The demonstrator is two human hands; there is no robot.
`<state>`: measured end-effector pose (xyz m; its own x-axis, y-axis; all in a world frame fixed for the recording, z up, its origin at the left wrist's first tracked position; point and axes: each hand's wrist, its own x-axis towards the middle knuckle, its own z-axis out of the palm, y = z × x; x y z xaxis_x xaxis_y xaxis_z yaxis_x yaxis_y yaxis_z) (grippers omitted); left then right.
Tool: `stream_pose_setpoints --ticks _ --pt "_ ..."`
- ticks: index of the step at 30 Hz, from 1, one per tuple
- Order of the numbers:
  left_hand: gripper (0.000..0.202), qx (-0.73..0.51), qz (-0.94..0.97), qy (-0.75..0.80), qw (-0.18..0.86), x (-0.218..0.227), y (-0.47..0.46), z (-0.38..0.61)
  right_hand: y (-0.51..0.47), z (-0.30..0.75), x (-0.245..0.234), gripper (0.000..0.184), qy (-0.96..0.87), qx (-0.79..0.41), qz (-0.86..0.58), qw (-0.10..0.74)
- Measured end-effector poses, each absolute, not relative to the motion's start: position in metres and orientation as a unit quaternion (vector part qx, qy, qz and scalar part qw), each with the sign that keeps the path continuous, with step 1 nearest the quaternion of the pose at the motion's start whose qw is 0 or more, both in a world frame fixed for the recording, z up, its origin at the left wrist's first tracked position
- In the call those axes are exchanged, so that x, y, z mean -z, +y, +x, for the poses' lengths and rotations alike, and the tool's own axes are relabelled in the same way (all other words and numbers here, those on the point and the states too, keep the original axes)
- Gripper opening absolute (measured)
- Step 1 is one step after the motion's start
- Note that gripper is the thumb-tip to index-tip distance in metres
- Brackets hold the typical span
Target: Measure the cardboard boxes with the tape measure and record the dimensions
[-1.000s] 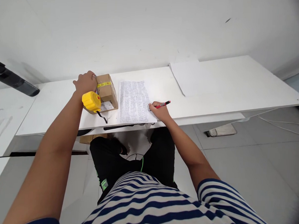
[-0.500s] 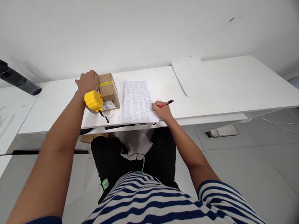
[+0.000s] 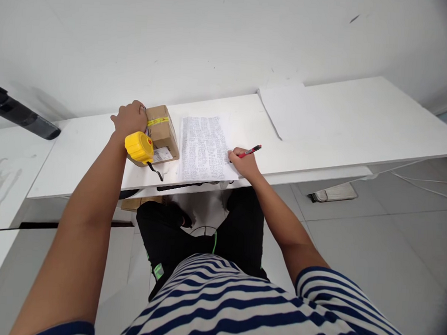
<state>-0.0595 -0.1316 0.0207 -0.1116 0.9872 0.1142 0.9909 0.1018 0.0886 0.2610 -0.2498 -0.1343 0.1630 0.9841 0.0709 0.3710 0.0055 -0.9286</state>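
Note:
My left hand [image 3: 130, 118] rests curled against the far left side of a small brown cardboard box [image 3: 161, 132] with a yellow tape band. A yellow tape measure [image 3: 138, 147] with a black strap sits by my left wrist, against the box. My right hand [image 3: 244, 163] grips a red pen [image 3: 250, 151], its tip at the right edge of a sheet of paper [image 3: 202, 147] filled with handwriting. Both lie on the white desk [image 3: 97, 151].
A blank white sheet [image 3: 301, 111] lies on the desk to the right. A black cylindrical object [image 3: 20, 114] juts in at the far left. Under the desk are my black-trousered legs, a power strip [image 3: 332, 193] and cables on the tiled floor.
Only the view has shifted slightly; both hands keep their places on the box and the paper.

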Motion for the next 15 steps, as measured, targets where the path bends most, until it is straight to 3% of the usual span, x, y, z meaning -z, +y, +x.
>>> stream_pose_setpoints --ticks 15 --pt "0.046 0.084 -0.664 -0.743 0.001 -0.0209 -0.134 -0.0571 -0.2497 0.2631 0.1386 0.043 -0.557 -0.329 -0.615 0.451"
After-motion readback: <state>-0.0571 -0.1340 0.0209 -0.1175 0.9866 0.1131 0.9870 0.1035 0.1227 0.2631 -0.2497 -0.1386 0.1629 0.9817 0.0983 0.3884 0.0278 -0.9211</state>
